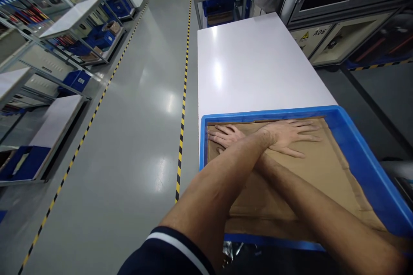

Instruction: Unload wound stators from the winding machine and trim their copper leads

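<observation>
My forearms cross, the left one over the right. My left hand [290, 136] lies palm down with fingers spread on a brown cardboard sheet [309, 180], its fingertips pointing right. On the left part of the same sheet, my right hand [227, 135] rests flat, fingers apart and pointing left; my left forearm hides part of its wrist. The cardboard lies inside a large blue plastic tray [271, 114], with raised or folded edges along its right and near sides. Neither hand grips anything.
The tray stands on a white table [251, 64]. Left of it runs a grey floor aisle with yellow-black tape [183, 107]. Workbenches [72, 17] with blue bins [77, 80] line the far left. A machine cabinet marked A06 [311, 38] stands at the right.
</observation>
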Available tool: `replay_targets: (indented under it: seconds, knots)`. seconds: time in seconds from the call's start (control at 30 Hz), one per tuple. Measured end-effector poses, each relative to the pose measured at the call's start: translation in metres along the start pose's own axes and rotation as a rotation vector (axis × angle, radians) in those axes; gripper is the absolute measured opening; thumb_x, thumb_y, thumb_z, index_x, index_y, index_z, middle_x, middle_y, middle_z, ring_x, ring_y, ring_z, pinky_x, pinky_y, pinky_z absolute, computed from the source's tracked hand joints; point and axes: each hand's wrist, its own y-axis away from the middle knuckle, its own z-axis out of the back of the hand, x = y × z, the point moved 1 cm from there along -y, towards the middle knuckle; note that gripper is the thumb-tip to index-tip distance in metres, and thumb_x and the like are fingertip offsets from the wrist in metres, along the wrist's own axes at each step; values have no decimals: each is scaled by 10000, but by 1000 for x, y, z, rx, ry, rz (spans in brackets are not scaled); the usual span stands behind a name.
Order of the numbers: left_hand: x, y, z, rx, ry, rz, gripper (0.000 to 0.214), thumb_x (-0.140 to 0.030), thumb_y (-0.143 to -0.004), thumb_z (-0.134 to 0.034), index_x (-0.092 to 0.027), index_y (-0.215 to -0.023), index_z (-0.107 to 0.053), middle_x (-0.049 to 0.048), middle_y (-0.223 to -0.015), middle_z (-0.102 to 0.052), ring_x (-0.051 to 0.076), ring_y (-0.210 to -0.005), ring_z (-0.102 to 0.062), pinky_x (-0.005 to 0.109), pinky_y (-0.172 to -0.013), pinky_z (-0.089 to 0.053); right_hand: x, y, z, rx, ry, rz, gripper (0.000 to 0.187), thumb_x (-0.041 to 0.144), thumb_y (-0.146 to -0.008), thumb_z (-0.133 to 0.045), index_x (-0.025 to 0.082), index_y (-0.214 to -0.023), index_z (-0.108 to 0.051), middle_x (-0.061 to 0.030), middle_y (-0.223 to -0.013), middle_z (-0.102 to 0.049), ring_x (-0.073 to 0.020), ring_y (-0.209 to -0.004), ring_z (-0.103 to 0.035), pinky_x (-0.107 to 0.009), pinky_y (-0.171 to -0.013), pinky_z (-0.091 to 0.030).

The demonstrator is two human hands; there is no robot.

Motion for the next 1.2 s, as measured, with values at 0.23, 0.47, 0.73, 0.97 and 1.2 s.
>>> replay_targets:
  seconds: [0.23,0.47,0.73,0.97,1.2]
  knots:
    - [7,-6,3,-5,46,-16,822,-590,-1122,-499,-132,-1800,-420,174,-1892,-329,351,-1774,-296,500,-1430,-235,11,-3,1,-84,-19,-93,712,325,-1112,-513,218,-1807,-400,-119,-1889,-342,-324,-1734,-363,-576,-1411,-256]
    - [-7,5,46,139,13,111,593,-530,-1116,-553,-340,-1671,-636,117,-1791,-509,322,-1631,-494,447,-1293,-435,18,64,18,-5,-36,-245,763,384,-1048,-659,178,-1762,-486,-177,-1877,-349,-404,-1743,-319,-628,-1422,-220]
    - [-12,-1,48,200,-13,342,592,-464,-1152,-378,-340,-1677,-622,155,-1430,-798,341,-1121,-800,403,-909,-566,159,208,60,-112,-144,-587,603,504,-1045,-746,375,-1625,-642,29,-1695,-649,-277,-1624,-533,-410,-1325,-449]
    - [-71,11,36,72,-142,599,1017,-870,-1050,-310,-196,-1806,-401,292,-1404,-700,492,-1250,-686,550,-1015,-544,287,431,101,-634,-21,-1239,284,355,-1139,-566,311,-1312,-787,-24,-1136,-863,-224,-987,-829,-365,-912,-678]
    - [-128,35,13,-63,-110,687,1104,-963,-948,-483,-226,-1770,-471,308,-1672,-518,568,-1507,-477,728,-1215,-387,222,555,169,-325,252,-1516,460,263,-1033,-652,260,-1477,-773,-108,-1162,-813,-261,-1014,-758,-373,-940,-564]
